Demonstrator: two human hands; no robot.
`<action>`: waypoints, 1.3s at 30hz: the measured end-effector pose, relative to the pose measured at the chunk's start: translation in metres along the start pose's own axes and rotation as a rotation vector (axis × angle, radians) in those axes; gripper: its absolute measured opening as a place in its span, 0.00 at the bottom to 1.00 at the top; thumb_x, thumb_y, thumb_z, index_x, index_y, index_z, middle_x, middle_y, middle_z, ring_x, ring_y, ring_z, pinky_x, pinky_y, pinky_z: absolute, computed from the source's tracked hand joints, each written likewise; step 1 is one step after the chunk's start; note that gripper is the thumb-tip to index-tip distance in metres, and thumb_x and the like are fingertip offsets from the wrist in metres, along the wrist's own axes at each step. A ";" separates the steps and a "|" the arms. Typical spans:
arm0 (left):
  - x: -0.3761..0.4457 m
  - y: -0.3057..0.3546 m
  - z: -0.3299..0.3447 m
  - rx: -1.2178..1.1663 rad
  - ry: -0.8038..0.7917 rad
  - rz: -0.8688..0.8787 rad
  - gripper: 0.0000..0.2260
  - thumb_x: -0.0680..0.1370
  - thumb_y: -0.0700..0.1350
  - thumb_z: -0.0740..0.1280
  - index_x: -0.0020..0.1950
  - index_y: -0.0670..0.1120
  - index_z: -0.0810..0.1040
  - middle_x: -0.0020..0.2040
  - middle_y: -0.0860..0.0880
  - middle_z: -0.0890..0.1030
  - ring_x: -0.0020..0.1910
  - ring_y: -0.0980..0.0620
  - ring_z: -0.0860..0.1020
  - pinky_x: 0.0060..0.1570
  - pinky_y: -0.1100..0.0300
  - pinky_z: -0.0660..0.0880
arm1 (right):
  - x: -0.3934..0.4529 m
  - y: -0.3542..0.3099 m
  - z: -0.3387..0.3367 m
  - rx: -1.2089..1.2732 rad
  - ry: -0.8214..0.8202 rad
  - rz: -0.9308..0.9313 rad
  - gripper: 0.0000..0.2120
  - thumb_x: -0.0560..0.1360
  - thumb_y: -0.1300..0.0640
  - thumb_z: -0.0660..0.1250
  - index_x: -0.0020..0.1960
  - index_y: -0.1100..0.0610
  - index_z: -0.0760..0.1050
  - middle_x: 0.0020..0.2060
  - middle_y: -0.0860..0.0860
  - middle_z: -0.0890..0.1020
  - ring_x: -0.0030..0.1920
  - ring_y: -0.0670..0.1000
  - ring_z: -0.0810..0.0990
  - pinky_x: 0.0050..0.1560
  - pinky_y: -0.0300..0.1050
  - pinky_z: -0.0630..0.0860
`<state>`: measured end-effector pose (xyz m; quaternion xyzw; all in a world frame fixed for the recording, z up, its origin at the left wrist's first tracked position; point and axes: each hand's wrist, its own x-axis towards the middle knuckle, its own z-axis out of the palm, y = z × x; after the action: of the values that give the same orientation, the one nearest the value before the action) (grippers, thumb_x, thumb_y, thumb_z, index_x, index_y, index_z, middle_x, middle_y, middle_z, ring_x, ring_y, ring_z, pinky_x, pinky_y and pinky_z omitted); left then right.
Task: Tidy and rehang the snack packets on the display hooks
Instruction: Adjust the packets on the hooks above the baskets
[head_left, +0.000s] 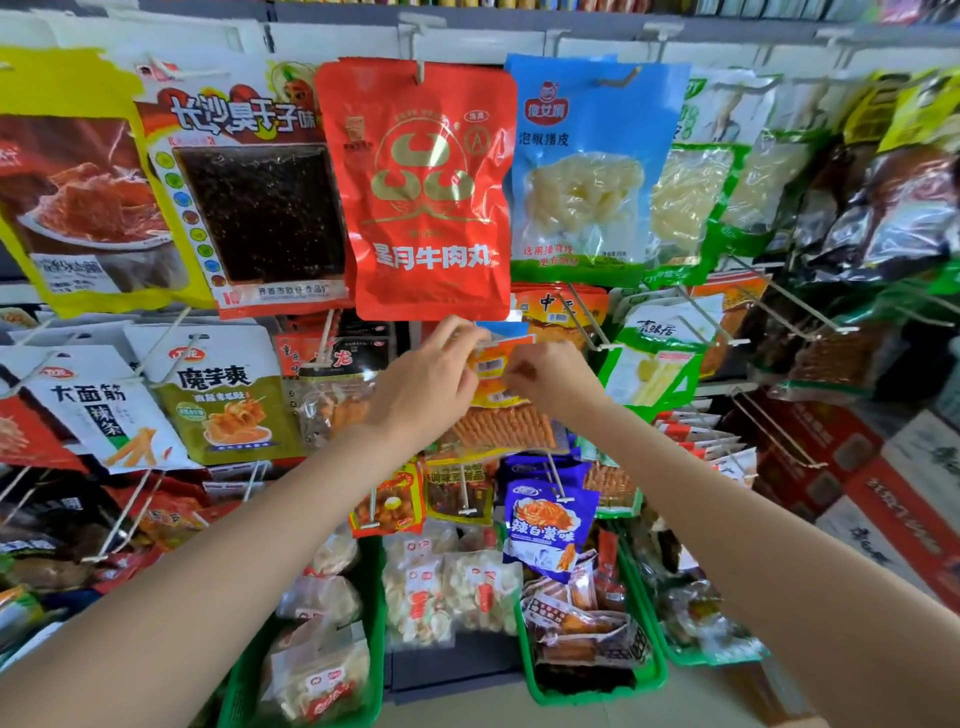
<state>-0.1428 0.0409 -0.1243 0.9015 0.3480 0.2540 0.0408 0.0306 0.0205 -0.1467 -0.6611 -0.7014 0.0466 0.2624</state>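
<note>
Both hands work at the orange packets (493, 371) in the rack's middle row, under the red packet (431, 192). The left hand (421, 384) and right hand (553, 382) each pinch a top edge. Judged step: rehanging. Next, the hang-holes must be aligned with a hook, which is hidden here.

Both hands (423, 387) (553, 379) raised, fingers pinching.

One view only, from the wearer's head, close up to the display rack and looking forward and slightly down. Both forearms reach in from the bottom corners toward mid-frame. The wide lens bows the top shelf rail (571, 26), and green baskets (597, 686) sit below.
</note>
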 end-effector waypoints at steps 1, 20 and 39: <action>0.006 0.009 0.001 -0.018 0.027 0.007 0.15 0.77 0.39 0.58 0.63 0.44 0.71 0.60 0.50 0.73 0.33 0.50 0.73 0.30 0.56 0.68 | -0.006 0.002 -0.010 0.016 -0.021 -0.005 0.05 0.72 0.61 0.68 0.42 0.62 0.81 0.38 0.56 0.85 0.39 0.53 0.82 0.43 0.46 0.77; 0.186 0.257 0.219 -0.203 -0.451 -0.032 0.06 0.77 0.44 0.64 0.48 0.41 0.78 0.44 0.40 0.82 0.44 0.42 0.81 0.43 0.54 0.75 | -0.113 0.318 -0.177 0.074 -0.147 0.464 0.06 0.72 0.61 0.69 0.37 0.59 0.76 0.26 0.46 0.77 0.25 0.38 0.77 0.32 0.27 0.71; 0.254 0.263 0.261 -0.304 -0.215 -0.086 0.04 0.78 0.40 0.61 0.48 0.40 0.72 0.41 0.47 0.75 0.39 0.47 0.75 0.34 0.60 0.62 | -0.036 0.413 -0.192 0.319 -0.164 0.319 0.10 0.73 0.65 0.65 0.35 0.56 0.73 0.18 0.41 0.76 0.23 0.34 0.74 0.27 0.25 0.68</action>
<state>0.3037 0.0341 -0.1762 0.8912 0.3374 0.2039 0.2244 0.4858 -0.0179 -0.1631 -0.7078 -0.5906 0.2512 0.2953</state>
